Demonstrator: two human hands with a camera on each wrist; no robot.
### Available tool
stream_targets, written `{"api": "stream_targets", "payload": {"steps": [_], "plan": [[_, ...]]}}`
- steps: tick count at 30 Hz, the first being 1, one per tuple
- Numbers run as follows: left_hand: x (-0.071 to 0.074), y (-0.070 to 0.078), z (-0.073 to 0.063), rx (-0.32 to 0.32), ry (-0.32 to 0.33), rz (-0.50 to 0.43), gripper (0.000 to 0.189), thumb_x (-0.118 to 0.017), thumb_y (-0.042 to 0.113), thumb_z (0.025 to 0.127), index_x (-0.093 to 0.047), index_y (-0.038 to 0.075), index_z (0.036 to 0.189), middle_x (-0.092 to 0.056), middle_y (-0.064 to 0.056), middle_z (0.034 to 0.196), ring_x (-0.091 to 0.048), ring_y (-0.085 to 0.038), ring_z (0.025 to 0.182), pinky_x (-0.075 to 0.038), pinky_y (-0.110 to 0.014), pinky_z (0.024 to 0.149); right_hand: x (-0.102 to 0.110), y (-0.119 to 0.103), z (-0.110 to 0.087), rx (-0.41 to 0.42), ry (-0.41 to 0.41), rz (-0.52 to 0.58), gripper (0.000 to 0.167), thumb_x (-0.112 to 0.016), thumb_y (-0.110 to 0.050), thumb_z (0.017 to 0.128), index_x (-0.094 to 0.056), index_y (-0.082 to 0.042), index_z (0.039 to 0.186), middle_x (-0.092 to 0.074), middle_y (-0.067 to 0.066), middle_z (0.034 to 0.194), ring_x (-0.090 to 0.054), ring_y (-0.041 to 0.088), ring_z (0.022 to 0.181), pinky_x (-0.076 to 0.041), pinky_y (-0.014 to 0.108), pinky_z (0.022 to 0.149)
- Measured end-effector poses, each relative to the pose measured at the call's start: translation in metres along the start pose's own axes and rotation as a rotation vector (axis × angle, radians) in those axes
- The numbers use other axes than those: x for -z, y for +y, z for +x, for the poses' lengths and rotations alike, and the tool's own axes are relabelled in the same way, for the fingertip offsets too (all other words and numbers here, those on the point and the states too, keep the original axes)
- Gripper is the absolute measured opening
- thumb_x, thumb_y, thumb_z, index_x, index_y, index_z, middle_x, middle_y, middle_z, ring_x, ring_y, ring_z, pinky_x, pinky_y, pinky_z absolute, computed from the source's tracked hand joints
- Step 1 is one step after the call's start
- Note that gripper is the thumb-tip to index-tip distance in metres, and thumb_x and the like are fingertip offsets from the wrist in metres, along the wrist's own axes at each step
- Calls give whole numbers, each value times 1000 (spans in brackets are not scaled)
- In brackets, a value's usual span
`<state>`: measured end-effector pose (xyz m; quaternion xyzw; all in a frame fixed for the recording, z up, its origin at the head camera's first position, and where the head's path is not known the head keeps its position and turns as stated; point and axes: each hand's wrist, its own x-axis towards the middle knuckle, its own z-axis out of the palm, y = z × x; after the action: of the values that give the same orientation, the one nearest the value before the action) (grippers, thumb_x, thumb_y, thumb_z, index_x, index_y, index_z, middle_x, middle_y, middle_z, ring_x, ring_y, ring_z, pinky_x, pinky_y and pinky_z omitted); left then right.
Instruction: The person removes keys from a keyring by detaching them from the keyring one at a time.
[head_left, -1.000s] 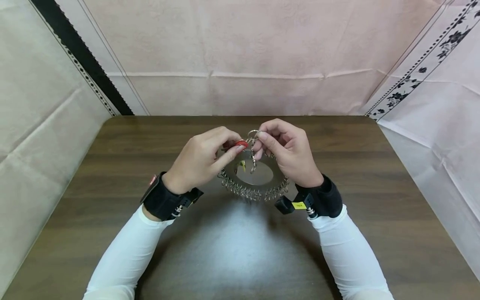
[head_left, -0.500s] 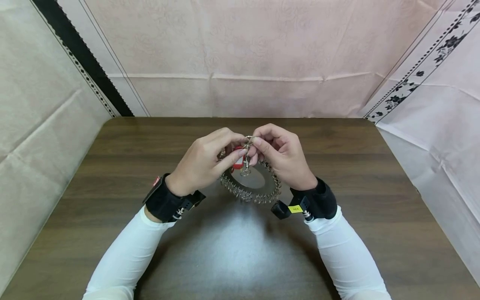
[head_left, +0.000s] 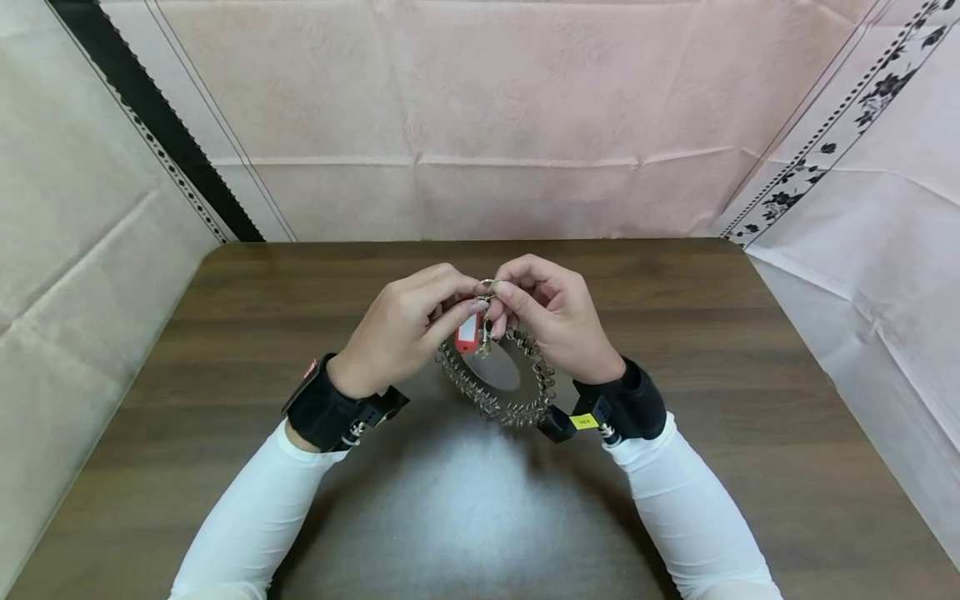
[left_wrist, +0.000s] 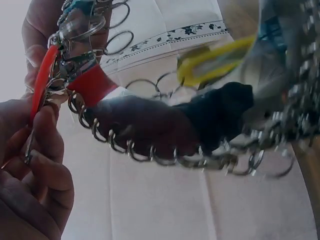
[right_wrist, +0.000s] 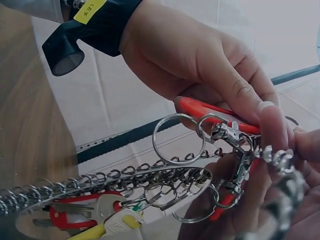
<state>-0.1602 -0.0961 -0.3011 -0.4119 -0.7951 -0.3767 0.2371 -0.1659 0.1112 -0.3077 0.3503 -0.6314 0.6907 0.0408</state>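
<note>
My left hand [head_left: 408, 325] pinches a red key tag [head_left: 467, 333] with a pale label panel, which dangles below the fingertips. Facing it, my right hand [head_left: 555, 312] pinches a thin metal key ring [head_left: 489, 282] between thumb and index finger, fingertips nearly meeting the left ones. A small swivel clasp [right_wrist: 243, 167] and another split ring [right_wrist: 156, 145] hang at the fingers in the right wrist view. Beneath both hands is a round, shiny metal piece [head_left: 517, 414] edged with wire loops. Keys [right_wrist: 106, 206] with a yellow holder [right_wrist: 90, 233] and a second red tag [right_wrist: 59, 218] lie against it.
The brown wooden table [head_left: 465, 508] spreads under the arms. Pale cloth [head_left: 450, 108] hangs behind its far edge, and more cloth lines both sides. Black wrist bands with small cameras [head_left: 557, 423] sit close to the round piece.
Both hands have shifted slightly left and down, drawing closer together. The red tag now hangs below the left fingers instead of lying between them. The round piece has tilted and lowered.
</note>
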Motion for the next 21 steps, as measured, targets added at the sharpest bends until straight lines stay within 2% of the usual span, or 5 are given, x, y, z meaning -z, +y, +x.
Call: {"api": "stream_targets", "payload": {"steps": [6, 10, 17, 21], "plan": [[-2, 1, 1, 22, 38, -52, 7, -68, 6, 96, -71, 4, 102, -64, -1, 89, -51, -7, 73, -43, -21, 62, 0, 1, 0, 0, -9, 53, 8, -57, -2, 102, -59, 5, 99, -68, 0, 77, -67, 11, 64, -49, 22, 57], [-4, 1, 1, 24, 73, -39, 5, -67, 4, 96, -70, 2, 100, -64, -3, 87, -51, -7, 71, -44, -22, 60, 0, 2, 1, 0, -26, 82, 5, -58, -4, 102, -61, -2, 98, -68, 1, 78, -67, 12, 64, -49, 23, 58], [-7, 3, 2, 23, 125, -17, 6, -66, 5, 97, -70, 0, 98, -66, -7, 88, -54, -9, 73, -45, -20, 63, 2, 2, 2, -14, -41, 39, 15, -58, -4, 102, -56, 11, 99, -69, 0, 79, -67, 11, 65, -51, 24, 60], [-7, 3, 2, 32, 145, -18, 5, -68, 3, 96, -70, -1, 97, -68, -9, 87, -57, -10, 75, -46, -19, 63, 3, 1, 3, -24, -52, 5, 12, -58, 0, 101, -56, 12, 100, -69, -1, 79, -67, 12, 64, -53, 24, 60]]}}
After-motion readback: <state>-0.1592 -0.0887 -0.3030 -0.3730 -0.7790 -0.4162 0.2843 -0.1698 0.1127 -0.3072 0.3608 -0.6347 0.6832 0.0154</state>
